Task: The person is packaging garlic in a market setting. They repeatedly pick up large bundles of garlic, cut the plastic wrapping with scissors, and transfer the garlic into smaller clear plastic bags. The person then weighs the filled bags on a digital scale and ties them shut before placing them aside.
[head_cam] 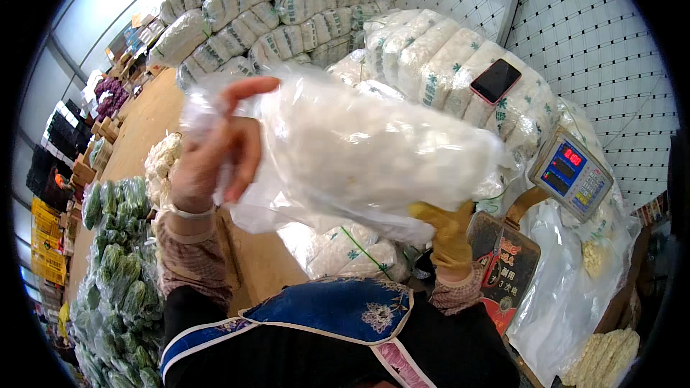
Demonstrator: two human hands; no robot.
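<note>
A clear plastic bag (366,145) filled with pale, lumpy contents hangs lengthwise before my chest, blurred by motion. My bare left hand (218,153) is at the bag's loose left end, its fingers curled and spread; blur hides whether it grips the film. Thin plastic (202,99) shows beyond its wrist side. Under the bag's right part, my right hand (447,231) in a yellow glove holds it from below. A white plastic sheet or flap (388,223) hangs beneath. What the bag contains is not clear.
Large wrapped packs (426,59) rise ahead, with a phone (496,81) on top. A digital scale display (571,172) stands right, above a dark box (506,269) holding red-handled scissors (493,269). Clear plastic bags (555,280) lie beside it. Bagged green vegetables (118,280) sit left.
</note>
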